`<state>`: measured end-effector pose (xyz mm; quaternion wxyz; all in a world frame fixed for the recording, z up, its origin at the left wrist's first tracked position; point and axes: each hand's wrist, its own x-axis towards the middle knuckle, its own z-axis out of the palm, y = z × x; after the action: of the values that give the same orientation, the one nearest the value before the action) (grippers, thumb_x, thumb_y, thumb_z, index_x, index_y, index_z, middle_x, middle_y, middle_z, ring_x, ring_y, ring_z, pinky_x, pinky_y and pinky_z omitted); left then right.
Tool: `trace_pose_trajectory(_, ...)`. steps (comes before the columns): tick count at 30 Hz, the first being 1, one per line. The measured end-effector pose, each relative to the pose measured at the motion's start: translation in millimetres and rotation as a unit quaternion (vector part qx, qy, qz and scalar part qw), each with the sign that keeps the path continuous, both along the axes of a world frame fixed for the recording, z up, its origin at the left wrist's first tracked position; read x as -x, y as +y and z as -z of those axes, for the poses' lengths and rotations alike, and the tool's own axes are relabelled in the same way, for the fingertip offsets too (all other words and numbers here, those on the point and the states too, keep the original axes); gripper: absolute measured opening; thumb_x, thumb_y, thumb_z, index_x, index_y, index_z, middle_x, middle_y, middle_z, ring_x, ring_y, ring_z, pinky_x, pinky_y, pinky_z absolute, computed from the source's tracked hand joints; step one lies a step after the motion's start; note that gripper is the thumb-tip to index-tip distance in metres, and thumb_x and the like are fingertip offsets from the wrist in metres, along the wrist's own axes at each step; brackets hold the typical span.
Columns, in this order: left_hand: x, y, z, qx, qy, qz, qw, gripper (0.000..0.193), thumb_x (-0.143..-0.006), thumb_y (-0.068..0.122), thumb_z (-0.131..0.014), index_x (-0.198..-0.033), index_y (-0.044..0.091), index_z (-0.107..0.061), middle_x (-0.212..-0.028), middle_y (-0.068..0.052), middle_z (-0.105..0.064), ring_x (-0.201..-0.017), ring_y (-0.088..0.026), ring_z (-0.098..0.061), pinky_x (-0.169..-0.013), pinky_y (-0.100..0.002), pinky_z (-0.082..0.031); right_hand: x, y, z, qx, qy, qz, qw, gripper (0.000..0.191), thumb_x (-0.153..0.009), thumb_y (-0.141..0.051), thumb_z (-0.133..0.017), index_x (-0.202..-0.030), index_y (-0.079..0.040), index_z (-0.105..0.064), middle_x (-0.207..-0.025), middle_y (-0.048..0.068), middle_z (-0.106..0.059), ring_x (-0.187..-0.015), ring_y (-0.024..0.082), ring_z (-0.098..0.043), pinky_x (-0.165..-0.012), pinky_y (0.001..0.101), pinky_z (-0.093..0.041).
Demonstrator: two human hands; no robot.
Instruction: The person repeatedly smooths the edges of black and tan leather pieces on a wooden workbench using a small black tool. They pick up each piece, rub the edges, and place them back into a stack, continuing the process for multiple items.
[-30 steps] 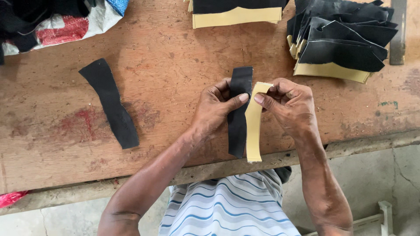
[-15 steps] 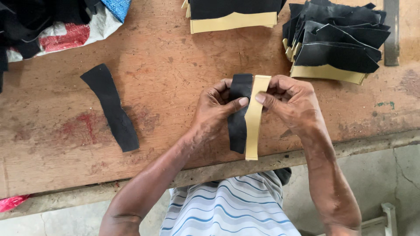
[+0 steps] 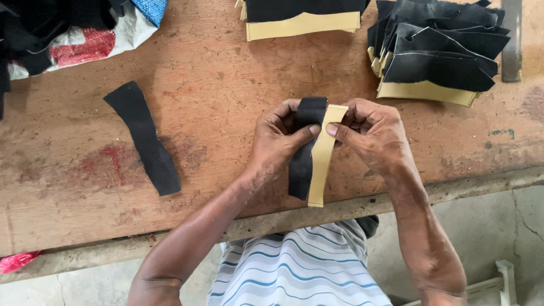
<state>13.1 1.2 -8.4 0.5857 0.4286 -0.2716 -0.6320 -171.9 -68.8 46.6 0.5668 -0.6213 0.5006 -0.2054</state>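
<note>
Fingers of the left hand (image 3: 277, 141) pinch a black strip (image 3: 303, 153) while the right hand (image 3: 371, 136) grasps the tan backing strip (image 3: 322, 164) just beside it, both strips hanging between the hands over the wooden surface (image 3: 226, 113), another black piece (image 3: 144, 139) lying well left.

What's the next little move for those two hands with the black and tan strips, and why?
Probably keep peeling downward: the left hand pinches the black strip and the right hand the tan backing. The two are parted only at the top and seem joined lower down.
</note>
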Motion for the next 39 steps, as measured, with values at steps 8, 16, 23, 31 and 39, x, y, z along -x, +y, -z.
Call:
trace_pose_trajectory(8,-5.3,-6.2,-2.5,-0.033,0.088,0.016,0.995,0.031,-0.09,0.0,-0.077,-0.119,0.0,-0.068,-0.108,-0.008,-0.075,-0.097,-0.012,-0.071,-0.09,-0.031,-0.063,-2.6,-3.8,-10.6,0.04,0.0,-0.008,0.999,0.014,-0.091,-0.007,-0.078,-0.099,0.0,-0.069,-0.085,0.002,-0.071,-0.078,0.006,-0.069,-0.067,0.0235,-0.062)
trace_pose_trajectory(16,-2.9,-3.4,3.7,-0.053,0.119,-0.01,0.991,0.027,-0.09,0.0,-0.074,-0.116,0.0,-0.068,-0.107,-0.007,-0.075,-0.095,-0.011,-0.07,-0.086,-0.03,-0.063,-8.6,1.3,-4.4,0.054,-0.008,0.011,0.998,0.013,-0.091,-0.003,-0.078,-0.101,0.001,-0.07,-0.089,0.003,-0.072,-0.082,0.005,-0.069,-0.07,0.0225,-0.06)
trace_pose_trajectory(23,-1.5,-2.7,-1.8,0.006,-0.008,-0.023,1.0,0.025,-0.092,0.0,-0.075,-0.115,0.002,-0.07,-0.104,-0.005,-0.076,-0.096,-0.01,-0.071,-0.089,-0.028,-0.063,-8.6,-0.3,0.3,0.05,-0.002,0.009,0.999,0.014,-0.09,-0.004,-0.078,-0.101,0.002,-0.071,-0.087,0.004,-0.072,-0.08,0.007,-0.071,-0.068,0.0231,-0.062)
trace_pose_trajectory(31,-14.1,-4.1,-4.0,0.003,-0.023,0.02,1.0,0.026,-0.091,0.0,-0.076,-0.116,0.004,-0.071,-0.106,-0.004,-0.075,-0.097,-0.009,-0.07,-0.088,-0.027,-0.062,-8.9,-7.6,-8.2,0.033,-0.021,-0.012,0.999,0.018,-0.09,-0.005,-0.077,-0.105,0.003,-0.072,-0.093,0.007,-0.074,-0.082,0.01,-0.073,-0.071,0.0246,-0.064)
trace_pose_trajectory(39,-9.5,-6.8,1.5,-0.028,0.064,-0.011,0.997,0.022,-0.092,-0.003,-0.074,-0.113,0.001,-0.072,-0.104,-0.006,-0.076,-0.094,-0.01,-0.07,-0.087,-0.027,-0.062,-13.8,-6.6,-8.2,0.033,-0.008,-0.011,0.999,0.017,-0.092,-0.006,-0.075,-0.106,0.003,-0.072,-0.091,0.008,-0.075,-0.08,0.012,-0.074,-0.069,0.0268,-0.063)
